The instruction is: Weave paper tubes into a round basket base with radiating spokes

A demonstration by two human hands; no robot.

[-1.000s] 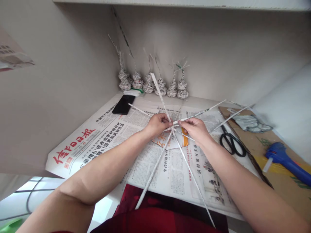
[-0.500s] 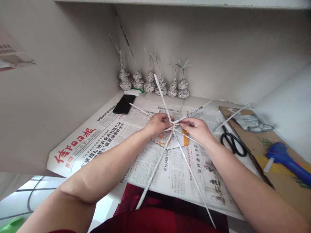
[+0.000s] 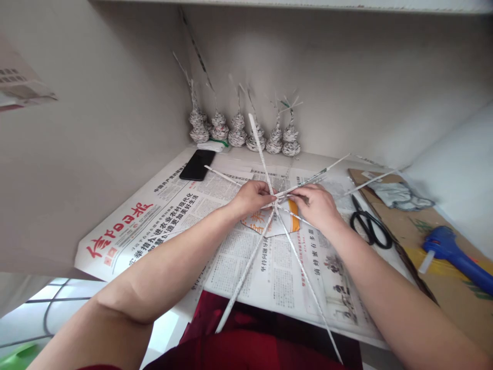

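Observation:
Several thin rolled newspaper strips [image 3: 246, 270] cross at one centre and fan out like spokes above the table. My left hand [image 3: 254, 198] is closed at that crossing, thumb and fingers pinching the strips from the left. Just right of the centre, my right hand [image 3: 314, 203] pinches a paper strip [image 3: 323, 171] that slants up to the right. Under both hands lies a piece of printed packaging [image 3: 293, 218] with an orange edge. The fingertips partly hide the crossing itself.
Newspaper sheets [image 3: 157, 231] cover the table. Several woven paper gourds [image 3: 238, 133] line the back wall, near a black phone [image 3: 197, 165]. To the right are black scissors [image 3: 372, 228], a grey-white cloth [image 3: 400, 195] and a blue glue gun [image 3: 458, 254] on cardboard [image 3: 408, 231].
My right hand has slid a little to the right along the strip, away from the centre. The upper strip has tipped slightly right. My left hand keeps its pinch.

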